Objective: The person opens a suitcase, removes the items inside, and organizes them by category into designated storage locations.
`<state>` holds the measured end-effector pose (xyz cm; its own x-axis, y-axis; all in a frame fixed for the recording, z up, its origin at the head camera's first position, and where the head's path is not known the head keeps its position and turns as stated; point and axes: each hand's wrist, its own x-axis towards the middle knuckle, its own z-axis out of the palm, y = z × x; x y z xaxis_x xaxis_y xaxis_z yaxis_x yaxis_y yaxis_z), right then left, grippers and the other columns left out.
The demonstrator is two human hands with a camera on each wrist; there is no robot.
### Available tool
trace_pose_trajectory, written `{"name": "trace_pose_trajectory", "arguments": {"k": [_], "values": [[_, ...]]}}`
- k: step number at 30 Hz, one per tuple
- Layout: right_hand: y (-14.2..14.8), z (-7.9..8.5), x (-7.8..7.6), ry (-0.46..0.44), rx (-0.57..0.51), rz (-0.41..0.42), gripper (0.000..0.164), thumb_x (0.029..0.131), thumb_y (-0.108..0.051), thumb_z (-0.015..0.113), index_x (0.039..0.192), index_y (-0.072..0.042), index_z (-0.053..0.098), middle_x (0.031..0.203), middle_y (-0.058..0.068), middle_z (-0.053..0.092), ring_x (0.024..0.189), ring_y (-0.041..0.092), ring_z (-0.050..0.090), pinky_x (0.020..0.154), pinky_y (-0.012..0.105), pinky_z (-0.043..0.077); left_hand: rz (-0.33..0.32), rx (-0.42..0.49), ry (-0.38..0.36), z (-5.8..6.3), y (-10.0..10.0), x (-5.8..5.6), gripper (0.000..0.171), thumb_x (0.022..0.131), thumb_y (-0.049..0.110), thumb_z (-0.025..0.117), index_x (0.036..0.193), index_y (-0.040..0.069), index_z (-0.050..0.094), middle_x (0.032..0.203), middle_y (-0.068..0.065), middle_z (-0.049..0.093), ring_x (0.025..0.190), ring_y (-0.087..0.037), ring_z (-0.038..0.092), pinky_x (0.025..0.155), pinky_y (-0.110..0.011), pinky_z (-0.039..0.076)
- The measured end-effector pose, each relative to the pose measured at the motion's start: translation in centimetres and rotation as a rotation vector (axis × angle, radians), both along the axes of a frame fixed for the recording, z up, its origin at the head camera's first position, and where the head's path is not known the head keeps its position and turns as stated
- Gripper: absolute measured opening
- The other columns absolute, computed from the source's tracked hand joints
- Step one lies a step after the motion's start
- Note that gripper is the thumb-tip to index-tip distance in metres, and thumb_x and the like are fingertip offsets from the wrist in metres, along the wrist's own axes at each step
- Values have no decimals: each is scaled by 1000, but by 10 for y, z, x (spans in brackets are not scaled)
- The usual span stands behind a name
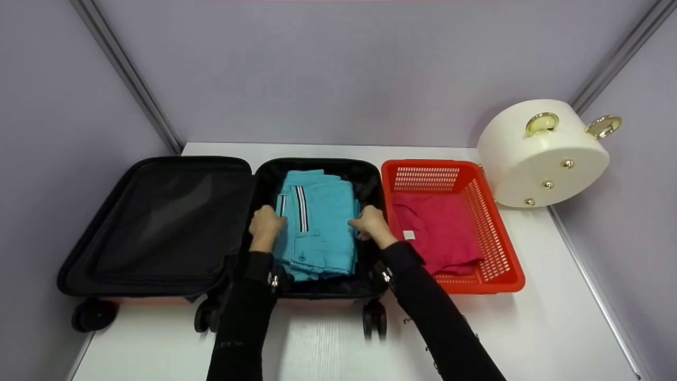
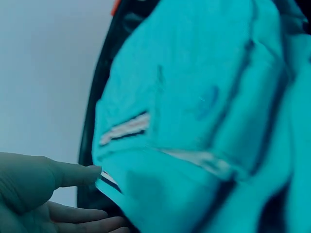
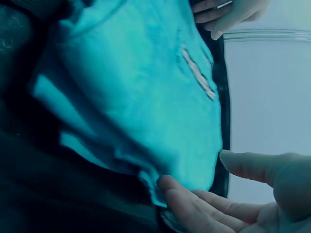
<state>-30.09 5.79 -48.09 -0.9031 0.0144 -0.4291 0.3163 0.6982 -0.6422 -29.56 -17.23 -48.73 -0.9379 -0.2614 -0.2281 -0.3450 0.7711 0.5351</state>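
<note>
Folded turquoise trousers (image 1: pixel 330 206) with black-and-white striped trim and a button lie in the black-lined half of a suitcase (image 1: pixel 369 182). At their left edge is my left hand (image 1: pixel 266 226). In the left wrist view its thumb (image 2: pixel 77 174) reaches the striped edge of the fabric, the other fingers extended lower down. My right hand (image 1: pixel 373 225) is at the opposite edge. The right wrist view has its thumb (image 3: pixel 248 165) and fingers (image 3: pixel 189 206) spread apart, fingertips right at the cloth's border. Beneath the top layer, more turquoise fabric shows.
To the left lies the suitcase's other half (image 1: pixel 174 227), opened flat, with wheels (image 1: pixel 95 316) toward me. A red plastic basket (image 1: pixel 508 254) on the right contains a crimson garment (image 1: pixel 439 227). Behind it a cream round case (image 1: pixel 529 153) with gold rings leans in the corner.
</note>
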Motion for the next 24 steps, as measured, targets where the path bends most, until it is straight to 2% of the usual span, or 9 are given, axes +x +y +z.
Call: {"name": "trace_pose_trajectory", "arguments": {"k": [3, 5, 7, 11, 15, 20, 22, 24], "values": [[-4, -5, -2, -72, 28, 9, 24, 84, -18, 60, 91, 4, 58, 82, 23, 64, 73, 30, 64, 66, 38, 50, -10, 41, -70, -4, -4, 1, 24, 84, 21, 58, 92, -2, 58, 86, -16, 58, 71, -25, 54, 60, -35, 42], [-6, -7, -2, -93, 44, 15, 26, 84, -18, 60, 96, 5, 56, 81, 23, 63, 71, 29, 64, 65, 38, 50, -22, 63, -99, -6, -4, 2, 33, 83, 21, 59, 104, -4, 56, 99, -21, 58, 81, -30, 56, 67, -40, 45], [-7, -9, -1, -102, 53, 20, 30, 83, -17, 60, 100, 6, 54, 80, 24, 62, 69, 29, 64, 65, 38, 51, -33, 75, -112, -6, -4, 3, 38, 83, 21, 60, 109, -5, 54, 105, -23, 56, 87, -32, 56, 71, -42, 45], [-9, -9, 2, -89, 55, 29, 35, 82, -16, 59, 106, 8, 51, 80, 23, 61, 67, 29, 64, 64, 38, 51, -43, 51, -102, -4, 1, 3, 34, 82, 19, 60, 105, -5, 57, 98, -22, 58, 78, -29, 57, 63, -37, 45], [-11, -6, 6, -52, 45, 31, 31, 82, -14, 59, 103, 7, 52, 81, 23, 61, 69, 30, 63, 66, 39, 50, -35, 18, -68, -1, 6, 3, 24, 82, 15, 59, 98, -4, 58, 91, -19, 59, 69, -25, 55, 55, -33, 41], [-13, -4, 8, -3, 57, -4, 18, 81, -13, 60, 89, 3, 56, 81, 21, 59, 66, 30, 63, 61, 36, 51, -13, 37, -51, 3, 8, 3, 26, 81, 14, 62, 99, -3, 57, 95, -19, 59, 79, -29, 58, 64, -38, 46], [-13, -6, 8, 15, 64, -8, 14, 80, -12, 61, 80, 0, 55, 74, 16, 57, 60, 27, 63, 56, 32, 51, -10, 73, -57, 5, 7, 4, 33, 80, 15, 64, 105, -4, 55, 98, -20, 58, 80, -29, 57, 64, -38, 45], [-12, -6, 8, 35, 64, 4, 17, 79, -11, 62, 69, -5, 51, 64, 9, 51, 54, 22, 59, 51, 29, 48, -16, 114, -67, 8, 4, 5, 40, 79, 17, 65, 110, -4, 52, 99, -20, 56, 77, -27, 55, 62, -35, 43]]}}
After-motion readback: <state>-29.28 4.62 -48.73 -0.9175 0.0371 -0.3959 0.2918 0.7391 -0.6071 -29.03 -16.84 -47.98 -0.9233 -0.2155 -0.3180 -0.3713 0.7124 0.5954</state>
